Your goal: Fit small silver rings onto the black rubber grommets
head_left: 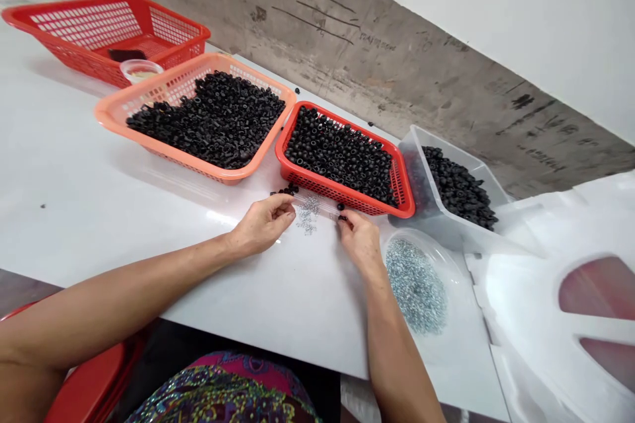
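My left hand (265,223) is closed in a pinch above the white table; whatever its fingertips hold, if anything, is too small to make out. Beside it lies a loose pile of small shiny metal pieces (308,213), with a few black parts (290,190) just beyond the fingers. On the pile's other side, thumb and fingers of my right hand (361,239) are pinched on a small black part (342,217). Another black piece (340,207) sits right above those fingertips, close to the front of a red basket (342,195) full of black ring-shaped parts.
Left of the red basket stands an orange basket (193,173) of black parts, and behind it another red basket (64,53) with a small white tub (141,70). To the right are a clear bin (426,205) of black pieces and a round clear dish (454,271) of metal bits.
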A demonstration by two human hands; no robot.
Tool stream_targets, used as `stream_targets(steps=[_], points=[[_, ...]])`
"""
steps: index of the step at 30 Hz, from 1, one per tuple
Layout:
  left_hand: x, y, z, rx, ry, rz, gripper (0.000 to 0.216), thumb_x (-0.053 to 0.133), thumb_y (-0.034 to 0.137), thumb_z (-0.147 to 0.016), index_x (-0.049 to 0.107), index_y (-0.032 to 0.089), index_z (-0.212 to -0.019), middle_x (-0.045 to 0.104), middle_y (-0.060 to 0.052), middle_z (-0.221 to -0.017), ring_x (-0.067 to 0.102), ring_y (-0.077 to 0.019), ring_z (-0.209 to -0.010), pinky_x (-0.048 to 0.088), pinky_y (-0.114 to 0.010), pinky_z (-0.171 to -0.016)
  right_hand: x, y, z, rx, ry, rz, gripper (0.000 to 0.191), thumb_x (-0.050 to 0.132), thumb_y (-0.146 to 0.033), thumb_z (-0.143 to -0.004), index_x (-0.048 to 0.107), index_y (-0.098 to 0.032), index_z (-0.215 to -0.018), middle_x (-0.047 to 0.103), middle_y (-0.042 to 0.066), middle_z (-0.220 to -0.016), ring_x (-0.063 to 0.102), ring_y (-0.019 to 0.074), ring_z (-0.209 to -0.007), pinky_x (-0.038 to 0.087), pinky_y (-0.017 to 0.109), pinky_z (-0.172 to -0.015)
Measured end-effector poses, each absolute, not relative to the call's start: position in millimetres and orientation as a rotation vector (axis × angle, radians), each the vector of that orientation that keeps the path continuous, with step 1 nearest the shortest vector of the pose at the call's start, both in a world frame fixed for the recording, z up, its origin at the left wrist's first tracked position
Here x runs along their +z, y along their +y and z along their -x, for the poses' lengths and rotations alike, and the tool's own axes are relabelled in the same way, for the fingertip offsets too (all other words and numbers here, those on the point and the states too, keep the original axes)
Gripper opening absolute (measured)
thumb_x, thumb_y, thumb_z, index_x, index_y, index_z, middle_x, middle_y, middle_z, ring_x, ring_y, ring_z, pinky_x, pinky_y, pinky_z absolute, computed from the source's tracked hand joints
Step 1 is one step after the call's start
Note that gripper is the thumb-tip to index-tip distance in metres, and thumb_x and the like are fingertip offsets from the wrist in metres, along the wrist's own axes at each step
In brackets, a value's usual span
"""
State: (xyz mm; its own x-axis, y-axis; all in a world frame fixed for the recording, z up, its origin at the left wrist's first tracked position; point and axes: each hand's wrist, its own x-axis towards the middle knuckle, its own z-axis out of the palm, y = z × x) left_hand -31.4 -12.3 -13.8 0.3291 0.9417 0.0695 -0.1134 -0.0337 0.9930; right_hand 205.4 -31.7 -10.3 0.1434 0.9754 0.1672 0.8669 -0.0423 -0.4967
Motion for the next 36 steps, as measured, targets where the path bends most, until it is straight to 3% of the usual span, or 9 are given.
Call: stream_targets(steps=[5,10,13,20,27,36], points=[[-10.1,-21.2,29.2,0.936,0.836,-1.287,0.028,0.063,0.025,-0.076,0.064,0.011,-0.1,0.065,-0.004,-0.08,0.059,-0.0119,-0.069,0.049,-0.027,-0.067,2.2,-51.4,-180.6,0.657,-1.604,1.589,0.02,0.061,-0.025,-0.078,0.07,-0.018,-0.094,0.071,0.006,-0.085,0.064,0.0188,-0.074,0.053,0.033,-0.07],[-0.1,-25.4,29.6,0.738,0.758,-1.188,0.025,0.066,0.028,-0.075,0.065,0.01,-0.093,0.065,-0.003,-0.071,0.058,-0.0103,-0.058,0.044,-0.022,-0.052,7.6,-67.0,-141.2,0.468,-1.97,1.279,0.019,0.054,-0.016,-0.085,0.068,-0.019,-0.098,0.068,0.006,-0.085,0.062,0.0187,-0.078,0.053,0.035,-0.074],[1.0,-22.4,30.5,0.698,0.778,-1.137,0.019,0.066,0.025,-0.073,0.064,0.01,-0.085,0.063,-0.001,-0.06,0.056,-0.0095,-0.053,0.042,-0.021,-0.051,4.8,-68.9,-135.6,0.448,-2.012,1.244,0.023,0.053,-0.012,-0.085,0.066,-0.018,-0.104,0.068,0.007,-0.088,0.062,0.0189,-0.081,0.053,0.035,-0.076],[-3.6,-19.3,29.1,0.614,0.842,-1.115,0.013,0.059,0.016,-0.071,0.065,0.01,-0.081,0.062,-0.001,-0.055,0.052,-0.0089,-0.047,0.042,-0.022,-0.049,-0.1,-66.5,-140.7,0.629,-1.948,1.328,0.022,0.053,-0.014,-0.085,0.067,-0.021,-0.101,0.07,0.003,-0.091,0.065,0.0163,-0.082,0.053,0.029,-0.077],[5.3,-16.9,28.7,0.657,0.954,-0.997,0.014,0.057,0.008,-0.066,0.061,0.011,-0.079,0.062,-0.001,-0.052,0.054,-0.0094,-0.046,0.04,-0.021,-0.049,-10.9,-40.9,-188.6,0.074,-1.764,2.086,0.026,0.05,-0.018,-0.079,0.068,-0.012,-0.097,0.069,0.015,-0.092,0.062,0.028,-0.088,0.048,0.043,-0.084],[4.5,-14.1,31.1,0.778,0.909,-0.875,0.022,0.061,0.004,-0.06,0.062,0.011,-0.081,0.061,0.002,-0.062,0.058,-0.0097,-0.052,0.041,-0.023,-0.052,-19.8,-28.9,-190.4,0.006,-1.756,2.313,0.018,0.049,-0.026,-0.083,0.061,-0.014,-0.089,0.066,0.013,-0.085,0.059,0.0257,-0.081,0.044,0.037,-0.078]])
